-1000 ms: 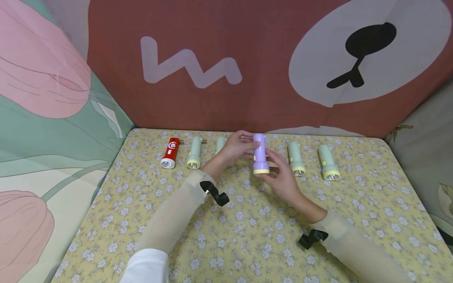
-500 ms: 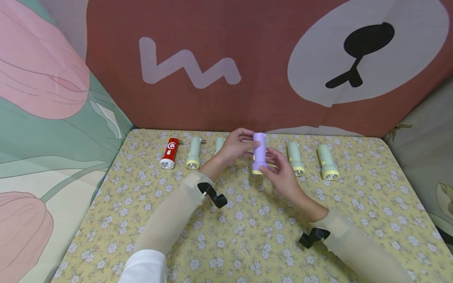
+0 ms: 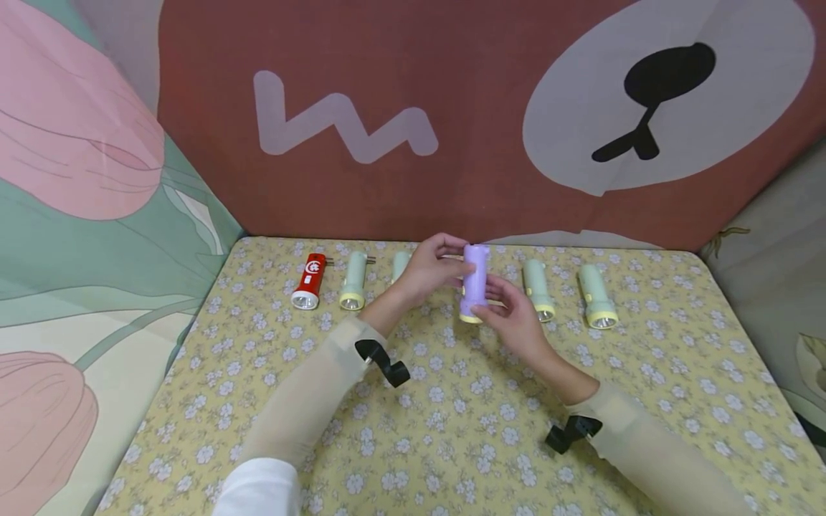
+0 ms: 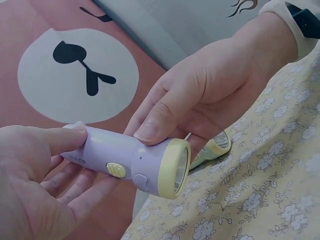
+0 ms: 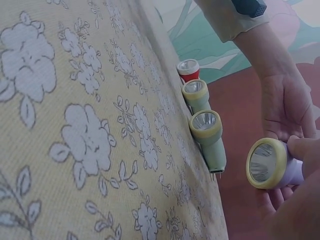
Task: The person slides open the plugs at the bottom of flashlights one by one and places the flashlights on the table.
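Observation:
Both hands hold a purple flashlight (image 3: 475, 283) with a yellow rim, raised above the table. My left hand (image 3: 429, 269) grips its tail end, with the thumb on top and the fingers underneath, as the left wrist view shows. From the other side my right hand (image 3: 519, 322) pinches it near the head, its thumb lying on the purple body (image 4: 120, 155). A yellow switch (image 4: 115, 170) shows on the flashlight's side. In the right wrist view the clear lens (image 5: 262, 162) faces the camera, while much of the body is hidden behind the right hand.
A red flashlight (image 3: 309, 282) and two green ones (image 3: 353, 279) (image 3: 401, 265) lie to the left; my left arm partly covers the nearer green one. Two more green flashlights (image 3: 538, 289) (image 3: 597, 296) lie to the right. A floral cloth (image 3: 439, 430) covers the table, and a printed curtain (image 3: 477, 179) hangs behind.
My right thumb has come up from below the flashlight's head onto its side. The flashlight has dipped slightly and tilted a little; both hands remain around it.

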The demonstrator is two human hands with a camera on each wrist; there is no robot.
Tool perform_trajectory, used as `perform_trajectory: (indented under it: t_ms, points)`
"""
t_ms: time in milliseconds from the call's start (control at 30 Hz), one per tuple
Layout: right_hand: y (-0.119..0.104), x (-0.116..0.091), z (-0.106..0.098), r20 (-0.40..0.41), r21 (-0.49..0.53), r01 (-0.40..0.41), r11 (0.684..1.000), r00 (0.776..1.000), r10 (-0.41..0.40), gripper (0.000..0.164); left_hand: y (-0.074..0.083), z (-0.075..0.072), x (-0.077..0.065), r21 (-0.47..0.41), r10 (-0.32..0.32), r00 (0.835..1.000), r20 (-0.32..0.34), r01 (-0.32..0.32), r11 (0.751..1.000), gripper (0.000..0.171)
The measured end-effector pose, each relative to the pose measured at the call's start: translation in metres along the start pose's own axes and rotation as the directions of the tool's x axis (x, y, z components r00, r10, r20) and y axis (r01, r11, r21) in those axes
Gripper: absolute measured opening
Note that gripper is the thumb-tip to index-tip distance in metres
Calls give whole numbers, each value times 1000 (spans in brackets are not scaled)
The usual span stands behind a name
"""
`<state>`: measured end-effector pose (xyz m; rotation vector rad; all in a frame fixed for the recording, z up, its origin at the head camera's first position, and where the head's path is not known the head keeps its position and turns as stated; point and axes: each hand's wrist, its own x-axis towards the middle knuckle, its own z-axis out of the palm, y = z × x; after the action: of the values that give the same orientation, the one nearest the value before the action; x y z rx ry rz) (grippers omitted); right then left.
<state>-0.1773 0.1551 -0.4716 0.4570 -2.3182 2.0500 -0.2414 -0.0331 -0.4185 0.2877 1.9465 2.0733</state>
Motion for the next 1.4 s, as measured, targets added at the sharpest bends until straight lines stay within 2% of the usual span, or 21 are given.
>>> perform_trajectory:
  t_ms: [400,633,767,1000,1167,1233,1400]
  points:
    - [-3,0,1,-17,5,-25,1000,1000,25,54,1,-1,-6,39,57,998,23,-58,998,36]
    - [-4,1,-1,-33,6,-27,1000,999,28,51,0,-1,-8,80,115,992,45,-118,990,36]
    - [-5,0,-1,-47,-8,-22,1000,999,22,49,-1,-1,-10,137,165,984,65,-173,975,36]
    - [-3,-1,0,-62,-26,10,1000,998,-11,48,-2,1,-17,229,272,956,108,-291,929,33]
    - [-2,-2,0,-76,-33,35,999,996,-37,47,-3,2,-21,260,317,940,125,-339,904,32]
    - [-3,-2,1,-82,-32,48,998,995,-50,45,-2,2,-22,259,329,936,125,-351,900,32]
    - [-3,-2,2,-87,-36,61,997,994,-64,45,-2,1,-25,213,331,935,128,-352,911,35]
